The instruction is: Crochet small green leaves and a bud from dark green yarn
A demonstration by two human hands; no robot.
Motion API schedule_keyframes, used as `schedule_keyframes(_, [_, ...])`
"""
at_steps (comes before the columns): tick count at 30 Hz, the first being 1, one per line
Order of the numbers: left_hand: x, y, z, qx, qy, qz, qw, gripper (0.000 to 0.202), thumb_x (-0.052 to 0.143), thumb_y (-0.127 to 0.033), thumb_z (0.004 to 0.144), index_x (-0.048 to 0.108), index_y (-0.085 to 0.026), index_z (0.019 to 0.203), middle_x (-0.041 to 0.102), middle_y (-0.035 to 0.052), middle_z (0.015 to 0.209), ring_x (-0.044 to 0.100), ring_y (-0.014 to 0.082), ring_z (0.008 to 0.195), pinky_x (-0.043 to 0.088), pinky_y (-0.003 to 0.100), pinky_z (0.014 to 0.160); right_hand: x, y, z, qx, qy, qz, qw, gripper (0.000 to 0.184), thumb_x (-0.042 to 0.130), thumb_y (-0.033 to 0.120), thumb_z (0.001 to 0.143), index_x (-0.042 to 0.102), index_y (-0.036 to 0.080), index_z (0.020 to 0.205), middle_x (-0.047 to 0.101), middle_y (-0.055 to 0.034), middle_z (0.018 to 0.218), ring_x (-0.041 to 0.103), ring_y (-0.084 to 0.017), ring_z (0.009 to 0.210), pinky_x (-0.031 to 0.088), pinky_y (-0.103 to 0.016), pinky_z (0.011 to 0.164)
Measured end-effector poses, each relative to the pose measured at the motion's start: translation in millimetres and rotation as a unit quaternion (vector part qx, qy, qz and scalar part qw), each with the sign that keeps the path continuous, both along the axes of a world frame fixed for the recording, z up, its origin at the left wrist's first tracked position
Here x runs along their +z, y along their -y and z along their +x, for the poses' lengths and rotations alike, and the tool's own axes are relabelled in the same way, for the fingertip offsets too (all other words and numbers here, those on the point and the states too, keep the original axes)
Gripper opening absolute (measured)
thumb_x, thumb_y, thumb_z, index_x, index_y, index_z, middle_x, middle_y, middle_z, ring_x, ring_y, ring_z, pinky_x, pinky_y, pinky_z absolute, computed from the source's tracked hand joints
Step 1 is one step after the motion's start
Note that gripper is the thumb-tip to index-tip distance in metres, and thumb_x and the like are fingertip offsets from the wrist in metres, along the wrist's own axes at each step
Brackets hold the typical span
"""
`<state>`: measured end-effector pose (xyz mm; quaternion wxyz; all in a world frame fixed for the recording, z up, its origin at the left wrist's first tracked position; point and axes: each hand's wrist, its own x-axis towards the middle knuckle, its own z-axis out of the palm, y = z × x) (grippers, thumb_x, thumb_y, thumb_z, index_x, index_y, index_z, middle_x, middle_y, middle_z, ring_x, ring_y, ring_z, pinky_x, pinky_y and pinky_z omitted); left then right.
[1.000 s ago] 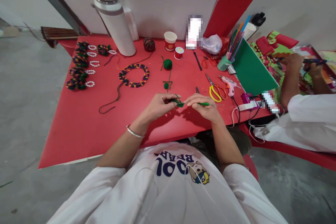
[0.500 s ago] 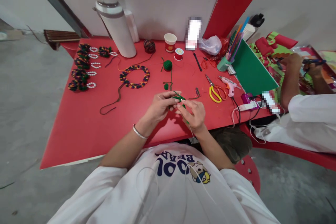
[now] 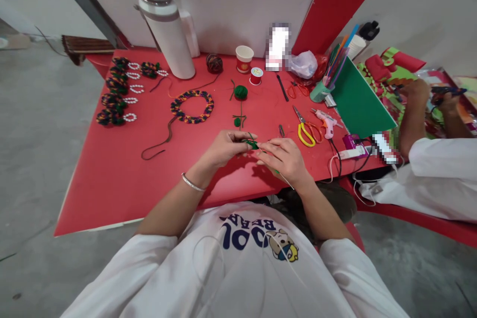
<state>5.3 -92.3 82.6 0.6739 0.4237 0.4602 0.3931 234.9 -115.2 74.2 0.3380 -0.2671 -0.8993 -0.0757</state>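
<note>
My left hand (image 3: 228, 147) pinches a small piece of green crochet work (image 3: 252, 144) between thumb and fingers, above the table's front part. Close on its right, my right hand (image 3: 286, 157) is closed round a thin metal crochet hook (image 3: 287, 180). The hook's tip end points at the green piece, and its far end sticks out below the palm. Whether yarn is looped on the hook is too small to tell. Beyond the hands lie a green yarn ball (image 3: 240, 92) and a small green knitted bit (image 3: 237, 122) with loose strands.
A multicoloured crocheted ring (image 3: 192, 93) lies left on the red table (image 3: 112, 179); several scrunchies with beads (image 3: 114, 100) line its left edge. Right are yellow-handled scissors (image 3: 306, 135), a pink glue gun (image 3: 328, 125) and a green board (image 3: 359, 102). Beyond it, a co-worker's hands (image 3: 417, 93) work.
My right hand has moved right and slightly away from my left, and the hook now slants more to the right. My left hand keeps its pinch on the green piece.
</note>
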Motion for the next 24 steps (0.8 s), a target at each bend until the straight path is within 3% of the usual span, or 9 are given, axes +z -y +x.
schedule_keyframes(4, [-3.1,0,3,0.007,-0.075,0.053,0.996,0.035,0.075,-0.018,0.062,0.085,-0.011,0.095,0.073,0.0025,0.069,0.052,0.0095,0.054,0.040,0.023,0.052,9.6,7,-5,-0.018,0.051,0.013,0.998,0.015,0.072,0.032,0.097,0.077,0.028,0.111,0.083,-0.0065,0.117,0.065,-0.024,0.105,0.052,-0.041,0.089])
schedule_keyframes(9, [-5.9,0,6,-0.001,-0.119,0.105,0.987,0.021,0.068,-0.017,0.064,0.082,-0.013,0.079,0.075,0.0028,0.071,0.058,0.0125,0.061,0.044,0.024,0.059,15.1,10,-6,-0.023,0.101,0.027,0.994,0.013,0.071,0.031,0.099,0.076,0.024,0.109,0.082,-0.0088,0.117,0.064,-0.024,0.107,0.050,-0.042,0.093])
schedule_keyframes(14, [-3.8,2,3,-0.037,-0.055,0.053,0.996,0.025,0.080,-0.027,0.066,0.082,-0.013,0.086,0.067,0.0003,0.061,0.052,0.0099,0.052,0.040,0.023,0.052,9.7,11,-2,-0.019,0.067,0.073,0.995,0.016,0.076,0.032,0.095,0.076,0.024,0.110,0.081,-0.0086,0.121,0.064,-0.023,0.111,0.052,-0.040,0.093])
schedule_keyframes(19, [-2.7,1,4,-0.031,0.031,0.012,0.999,0.042,0.083,-0.054,0.075,0.082,-0.012,0.081,0.064,0.0035,0.054,0.049,0.0097,0.048,0.034,0.023,0.047,3.8,14,-3,-0.029,0.023,0.084,0.996,0.016,0.078,0.032,0.094,0.074,0.024,0.107,0.082,-0.0083,0.121,0.067,-0.022,0.108,0.054,-0.037,0.088])
schedule_keyframes(24, [-6.7,0,6,-0.017,0.065,0.006,0.998,0.039,0.097,-0.040,0.059,0.083,-0.013,0.084,0.066,0.0019,0.059,0.050,0.0079,0.050,0.034,0.021,0.047,-6.2,16,-4,-0.038,0.011,0.054,0.998,0.016,0.075,0.032,0.097,0.072,0.027,0.112,0.081,-0.0089,0.125,0.069,-0.021,0.110,0.052,-0.037,0.089])
